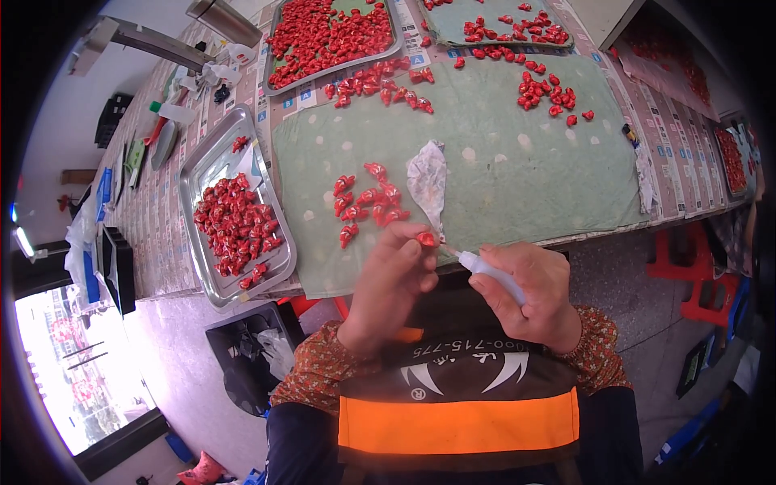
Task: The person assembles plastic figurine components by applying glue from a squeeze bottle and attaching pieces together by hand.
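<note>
Between the fingertips of my left hand (pixel 392 279) is a small red figurine part (pixel 425 239), too small to make out fully. My right hand (pixel 525 287) is wrapped round a whitish squeeze bottle (pixel 493 275) with a thin nozzle. Its tip points left at the red part; whether they touch I cannot tell. Just beyond my hands, a crumpled white cloth (pixel 428 179) lies on the green mat (pixel 517 186). Left of the cloth sits a loose cluster of red figurine parts (pixel 368 198).
A metal tray (pixel 287 271) of red parts stands at the left. Another full metal tray (pixel 396 36) is at the back, with more parts (pixel 546 90) scattered on the mat. Red stools (pixel 687 267) stand right, beyond the table edge. A black bin (pixel 214 339) is below left.
</note>
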`<action>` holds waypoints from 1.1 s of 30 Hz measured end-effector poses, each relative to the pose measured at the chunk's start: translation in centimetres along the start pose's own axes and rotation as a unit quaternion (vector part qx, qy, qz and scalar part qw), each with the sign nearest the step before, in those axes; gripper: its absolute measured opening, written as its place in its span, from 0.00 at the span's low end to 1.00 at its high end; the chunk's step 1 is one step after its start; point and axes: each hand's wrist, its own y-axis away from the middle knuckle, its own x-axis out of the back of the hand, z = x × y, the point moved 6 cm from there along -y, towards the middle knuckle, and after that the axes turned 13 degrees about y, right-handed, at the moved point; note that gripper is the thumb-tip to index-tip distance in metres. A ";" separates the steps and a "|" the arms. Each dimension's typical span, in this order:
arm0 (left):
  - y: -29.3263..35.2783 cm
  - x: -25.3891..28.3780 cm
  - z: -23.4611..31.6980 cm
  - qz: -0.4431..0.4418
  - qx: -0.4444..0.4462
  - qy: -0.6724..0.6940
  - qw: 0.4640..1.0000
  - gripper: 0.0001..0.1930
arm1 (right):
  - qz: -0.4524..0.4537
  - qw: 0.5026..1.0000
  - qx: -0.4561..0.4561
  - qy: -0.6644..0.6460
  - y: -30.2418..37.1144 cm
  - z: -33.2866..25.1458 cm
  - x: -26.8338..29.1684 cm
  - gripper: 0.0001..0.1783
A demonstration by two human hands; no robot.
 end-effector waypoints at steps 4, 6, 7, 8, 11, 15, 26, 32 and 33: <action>0.0 -0.1 0.2 -0.007 -0.015 -0.019 1.000 0.09 | -0.006 1.000 -0.001 -0.008 0.2 0.0 -0.2 0.17; 0.0 0.0 0.3 -0.011 -0.014 -0.024 1.000 0.10 | -0.010 1.000 -0.005 -0.012 0.0 0.0 -0.1 0.17; 0.0 0.1 0.3 -0.011 -0.014 -0.024 1.000 0.10 | -0.014 1.000 -0.009 -0.016 -0.1 0.0 -0.1 0.17; 0.0 0.1 0.3 -0.018 -0.014 -0.026 0.999 0.10 | -0.014 1.000 -0.009 -0.017 0.0 0.1 -0.1 0.17; 0.0 0.0 0.3 -0.028 -0.014 -0.031 0.999 0.10 | -0.004 1.000 -0.008 -0.016 0.0 0.3 0.0 0.17; 0.0 -0.1 0.4 -0.030 -0.019 -0.034 0.999 0.10 | -0.006 1.000 -0.006 -0.007 -0.2 0.2 0.1 0.17; -0.1 0.5 0.2 -0.025 0.010 0.007 1.000 0.11 | -0.026 0.997 -0.039 -0.066 -0.1 0.4 0.0 0.16; -0.1 0.3 -0.5 -0.023 0.056 0.056 0.997 0.10 | -0.020 0.997 -0.040 -0.067 -0.2 0.5 0.0 0.16; -0.1 0.2 -0.7 -0.026 0.068 0.065 0.995 0.11 | -0.019 0.997 -0.043 -0.066 -0.1 0.5 0.0 0.16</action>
